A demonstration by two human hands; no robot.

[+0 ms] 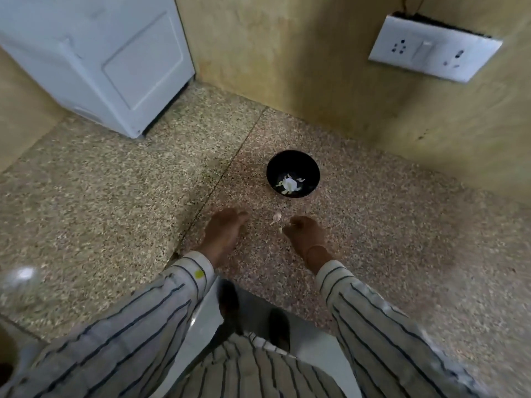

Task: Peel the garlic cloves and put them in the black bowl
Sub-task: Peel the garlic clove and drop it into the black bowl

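The black bowl [292, 174] stands on the speckled stone counter [373, 225] and holds white garlic pieces [289, 185] at its bottom. A single unpeeled garlic clove [276, 217] lies on the counter just in front of the bowl, between my two hands. My left hand [224, 234] hovers to the clove's left with its fingers relaxed and nothing in it. My right hand [306, 235] sits to the clove's right with its fingers curled; a small pale scrap shows at its fingertips, too blurred to identify.
A white appliance [94, 58] stands at the back left of the counter. A yellowish wall [287, 53] runs behind and along the right, carrying a white switch and socket plate [434, 48]. The counter's front edge lies just below my wrists.
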